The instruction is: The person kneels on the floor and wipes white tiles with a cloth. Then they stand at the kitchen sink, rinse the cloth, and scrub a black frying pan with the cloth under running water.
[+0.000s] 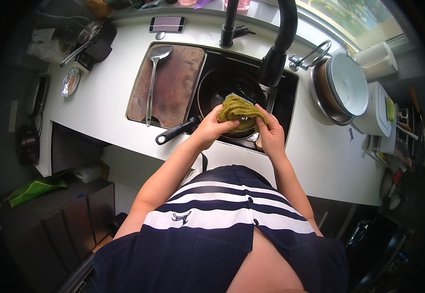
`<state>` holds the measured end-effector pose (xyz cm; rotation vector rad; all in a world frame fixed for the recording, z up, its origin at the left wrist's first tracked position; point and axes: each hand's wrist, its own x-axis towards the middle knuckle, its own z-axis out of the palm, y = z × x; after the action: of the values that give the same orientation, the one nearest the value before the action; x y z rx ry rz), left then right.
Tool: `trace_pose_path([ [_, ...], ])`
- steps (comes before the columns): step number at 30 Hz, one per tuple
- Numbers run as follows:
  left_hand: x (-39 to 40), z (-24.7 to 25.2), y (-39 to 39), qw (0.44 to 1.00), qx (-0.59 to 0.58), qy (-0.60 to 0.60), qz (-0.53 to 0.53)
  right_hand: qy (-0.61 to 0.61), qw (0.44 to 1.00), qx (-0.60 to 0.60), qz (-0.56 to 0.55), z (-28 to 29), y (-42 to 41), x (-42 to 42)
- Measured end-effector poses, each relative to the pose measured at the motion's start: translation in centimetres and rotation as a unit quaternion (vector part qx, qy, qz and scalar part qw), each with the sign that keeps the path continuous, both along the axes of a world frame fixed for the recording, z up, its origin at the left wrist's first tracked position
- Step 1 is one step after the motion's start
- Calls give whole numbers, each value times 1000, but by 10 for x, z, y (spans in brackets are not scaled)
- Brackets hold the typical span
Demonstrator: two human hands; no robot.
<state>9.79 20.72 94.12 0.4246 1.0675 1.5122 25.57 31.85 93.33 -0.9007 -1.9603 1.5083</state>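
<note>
Between my two hands is a crumpled olive-green cloth. My left hand grips its left side with the thumb across the front. On the other side, my right hand pinches the cloth's edge between thumb and fingers. Below the cloth a dark frying pan lies in the black sink. Its black handle sticks out over the sink's front edge to the left. The cloth and hands hide part of the pan.
A worn cutting board bearing a metal spatula covers the sink's left part. The black faucet arches over the sink. Stacked bowls stand on the right, a phone lies behind, and a foil-lined dish sits left.
</note>
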Motion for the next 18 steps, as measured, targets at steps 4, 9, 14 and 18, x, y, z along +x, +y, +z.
trace_pose_path([
  [4, -2, -16, -5, 998, -45, -4, -48, 59, 995, -59, -62, -6, 18, 9],
  [9, -6, -13, -9, 995, -39, -53, -79, -42, 986, 144, -78, 16, 21, 17],
  [14, -9, 6, -14, 997, -11, -72, -30, -183, 948, 242, -96, 57, 20, 26],
  [18, -5, 9, -17, 996, 8, -91, 13, 0, 989, -107, -99, 53, 31, 42],
])
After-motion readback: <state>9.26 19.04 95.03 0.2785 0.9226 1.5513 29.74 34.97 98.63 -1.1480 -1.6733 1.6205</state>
